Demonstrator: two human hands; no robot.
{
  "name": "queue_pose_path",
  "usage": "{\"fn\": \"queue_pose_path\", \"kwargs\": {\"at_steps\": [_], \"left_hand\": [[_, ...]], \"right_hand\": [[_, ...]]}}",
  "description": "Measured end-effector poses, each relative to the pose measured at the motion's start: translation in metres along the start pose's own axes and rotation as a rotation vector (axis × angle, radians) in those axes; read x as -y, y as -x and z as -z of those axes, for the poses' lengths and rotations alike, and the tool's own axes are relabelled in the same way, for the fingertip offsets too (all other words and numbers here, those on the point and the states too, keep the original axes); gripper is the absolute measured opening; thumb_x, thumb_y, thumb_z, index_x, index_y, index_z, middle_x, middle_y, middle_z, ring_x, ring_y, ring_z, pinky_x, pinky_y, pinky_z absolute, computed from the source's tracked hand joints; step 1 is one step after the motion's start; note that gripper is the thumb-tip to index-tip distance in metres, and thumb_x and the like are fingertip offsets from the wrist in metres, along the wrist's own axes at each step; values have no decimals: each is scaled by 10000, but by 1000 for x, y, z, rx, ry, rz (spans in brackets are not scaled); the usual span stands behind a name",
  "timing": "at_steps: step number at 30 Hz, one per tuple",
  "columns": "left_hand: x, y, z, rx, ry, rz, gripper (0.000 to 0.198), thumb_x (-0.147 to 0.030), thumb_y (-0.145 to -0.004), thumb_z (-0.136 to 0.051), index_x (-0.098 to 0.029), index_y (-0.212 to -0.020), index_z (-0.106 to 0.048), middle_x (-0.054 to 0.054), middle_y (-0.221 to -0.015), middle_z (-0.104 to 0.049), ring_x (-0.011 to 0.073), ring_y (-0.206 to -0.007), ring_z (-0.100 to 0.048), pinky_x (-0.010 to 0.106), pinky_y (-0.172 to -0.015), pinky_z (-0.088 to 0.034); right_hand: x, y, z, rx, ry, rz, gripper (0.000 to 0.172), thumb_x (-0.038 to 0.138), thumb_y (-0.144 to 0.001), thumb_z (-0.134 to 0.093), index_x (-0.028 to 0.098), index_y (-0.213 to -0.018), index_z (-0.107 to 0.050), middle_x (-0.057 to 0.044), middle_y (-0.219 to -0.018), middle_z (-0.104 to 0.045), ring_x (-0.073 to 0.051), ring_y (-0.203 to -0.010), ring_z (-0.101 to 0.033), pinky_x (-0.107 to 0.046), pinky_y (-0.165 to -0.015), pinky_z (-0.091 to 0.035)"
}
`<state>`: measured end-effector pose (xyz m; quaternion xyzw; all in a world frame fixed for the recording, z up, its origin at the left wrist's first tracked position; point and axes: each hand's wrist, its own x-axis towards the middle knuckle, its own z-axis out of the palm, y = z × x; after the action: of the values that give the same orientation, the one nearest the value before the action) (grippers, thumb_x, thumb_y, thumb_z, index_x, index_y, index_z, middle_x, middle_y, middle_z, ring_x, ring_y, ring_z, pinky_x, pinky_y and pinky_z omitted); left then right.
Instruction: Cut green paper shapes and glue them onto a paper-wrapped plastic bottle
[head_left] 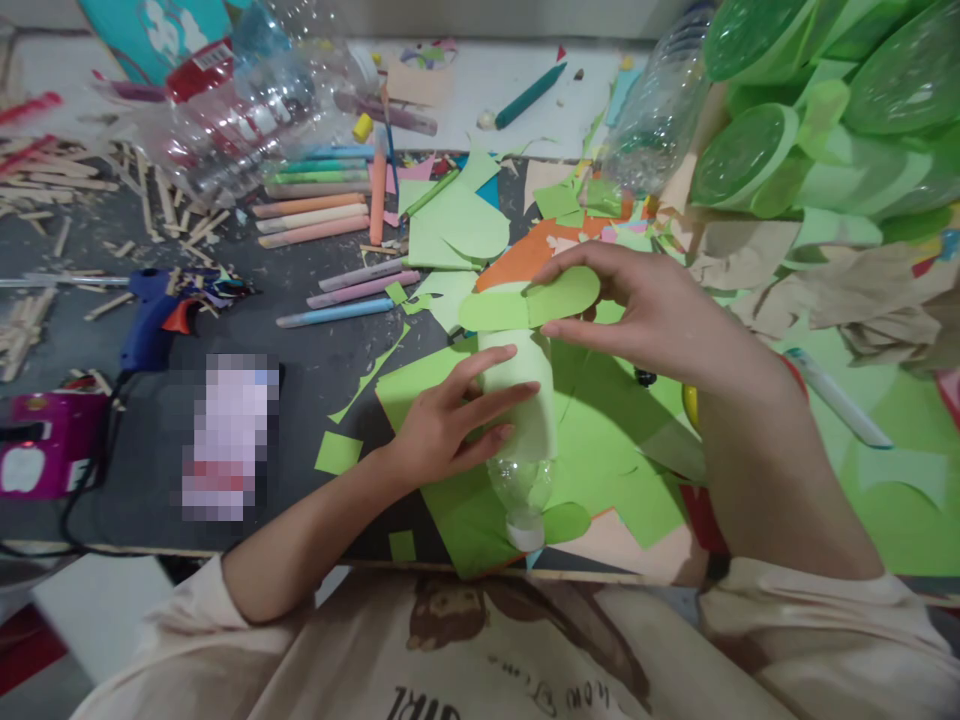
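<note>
A clear plastic bottle (521, 485) lies with its white cap toward me, its middle wrapped in pale green paper (525, 390). My left hand (461, 415) is laid over the wrapped side, fingers apart and curved around it, holding the bottle. A bright green paper strip with rounded ends (495, 309) sits across the bottle's far end. My right hand (622, 295) pinches the strip's right part between thumb and fingers. Beneath the bottle is a green paper sheet (442, 480).
Markers (315, 220) lie beyond my left hand. At left are a blue glue gun (146, 320), a blurred-out phone (229, 435) and a purple box (52, 440). Green bottle pieces (750, 150) are piled at right, near a cutter knife (840, 400) and crumpled brown paper (817, 290).
</note>
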<state>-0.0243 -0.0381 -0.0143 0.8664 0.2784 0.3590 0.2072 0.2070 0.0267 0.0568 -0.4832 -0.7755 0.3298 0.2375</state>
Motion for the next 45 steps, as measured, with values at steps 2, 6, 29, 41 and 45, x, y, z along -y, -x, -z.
{"fn": "queue_pose_path", "kwargs": {"at_steps": [2,6,29,41,45], "left_hand": [[0,0,0,1,3,-2,402,-245,-1000,-480,-260,-1402,-485,139,-1416,-498,226,-1218,-583,280,-767,-580],[0,1,0,14,6,1,382,-242,-995,-491,-226,-1376,-520,152,-1424,-495,229,-1234,-571,277,-784,-577],[2,3,-2,-10,-10,10,387,-250,-988,-493,-246,-1374,-532,143,-1425,-507,219,-1137,-592,273,-709,-562],[0,-1,-3,-30,-16,-15,332,-251,-1007,-473,-228,-1333,-533,154,-1381,-528,217,-1215,-593,261,-742,-573],[0,-2,-2,-35,-34,-21,297,-246,-1006,-479,-205,-1291,-552,157,-1373,-526,196,-1163,-609,247,-721,-566]], "right_hand": [[2,1,1,11,19,-12,273,349,-804,-697,231,-1050,-708,-57,-991,-719,-239,-801,-640,-387,-715,-520],[4,1,-1,1,34,-19,267,343,-802,-700,225,-1042,-707,-55,-961,-713,-234,-783,-641,-378,-706,-518],[10,-1,-8,7,-34,23,255,273,-822,-674,248,-1076,-695,-22,-896,-692,-182,-692,-607,-341,-665,-515],[9,-1,-6,0,-16,-20,268,267,-800,-692,216,-1062,-704,-35,-911,-687,-168,-640,-575,-326,-620,-473],[9,-1,-4,-2,-4,-33,238,280,-799,-700,227,-1031,-703,-26,-880,-679,-165,-635,-564,-317,-617,-465]]}}
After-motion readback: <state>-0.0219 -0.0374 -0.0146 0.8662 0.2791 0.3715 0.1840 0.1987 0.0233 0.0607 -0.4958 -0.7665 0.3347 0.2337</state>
